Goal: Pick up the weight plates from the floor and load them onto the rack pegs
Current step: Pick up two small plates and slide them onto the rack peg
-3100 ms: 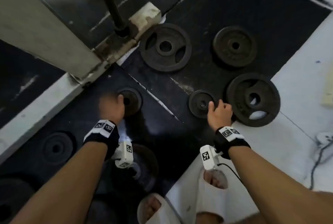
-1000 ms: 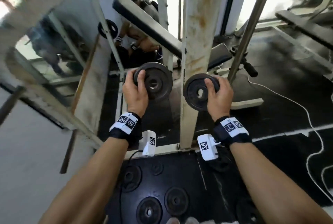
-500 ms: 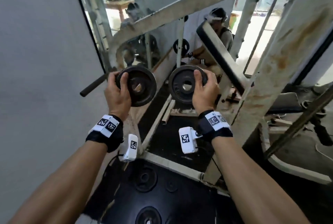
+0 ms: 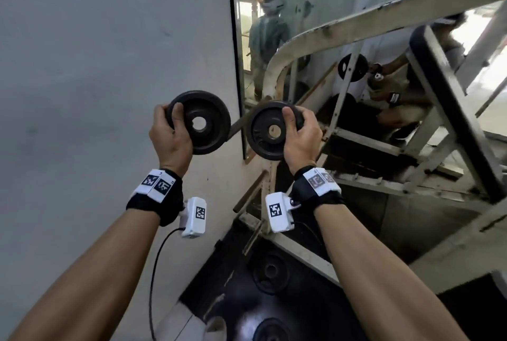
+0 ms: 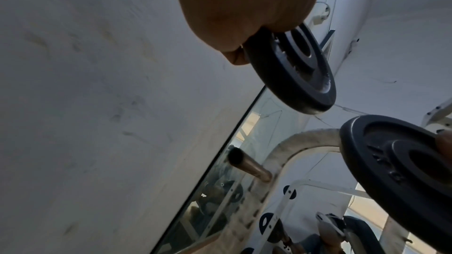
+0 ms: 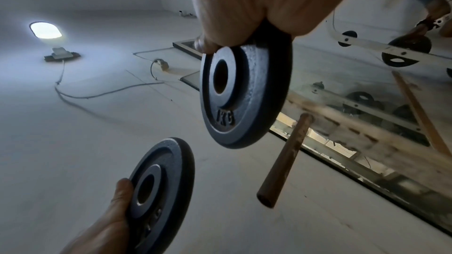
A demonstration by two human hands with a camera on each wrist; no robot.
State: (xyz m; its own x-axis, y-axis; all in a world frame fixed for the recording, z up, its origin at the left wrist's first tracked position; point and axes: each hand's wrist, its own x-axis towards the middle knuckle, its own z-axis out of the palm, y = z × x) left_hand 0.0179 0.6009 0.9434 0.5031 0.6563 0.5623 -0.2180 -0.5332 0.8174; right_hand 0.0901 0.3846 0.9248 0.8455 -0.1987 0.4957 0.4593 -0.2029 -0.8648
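Two small plates are held upright, side by side and apart, flat faces toward the person. The left plate (image 4: 202, 122) is gripped at its left rim by the left hand (image 4: 170, 137), thumb curled over the near face and fingers wrapped behind. The right plate (image 4: 270, 130) is gripped at its upper right rim by the right hand (image 4: 300, 134), thumb on the near face. Each bore axis runs away from the hands toward the wall (image 4: 109, 66) and mirror (image 4: 263, 25).

A rusty peg (image 6: 283, 159) is seen in the right wrist view just right of the right plate, its long axis running from the rack (image 4: 354, 22) toward the hands, open end nearest. In the head view most of the peg is hidden behind the two plates; only a short stretch shows between them. "KG" is raised on the right plate; the number before it cannot be read. The fingers behind both plates are hidden.

Below the hands, more plates (image 4: 270, 270) lie flat on the floor (image 4: 233, 299), one cut off by the frame edge.
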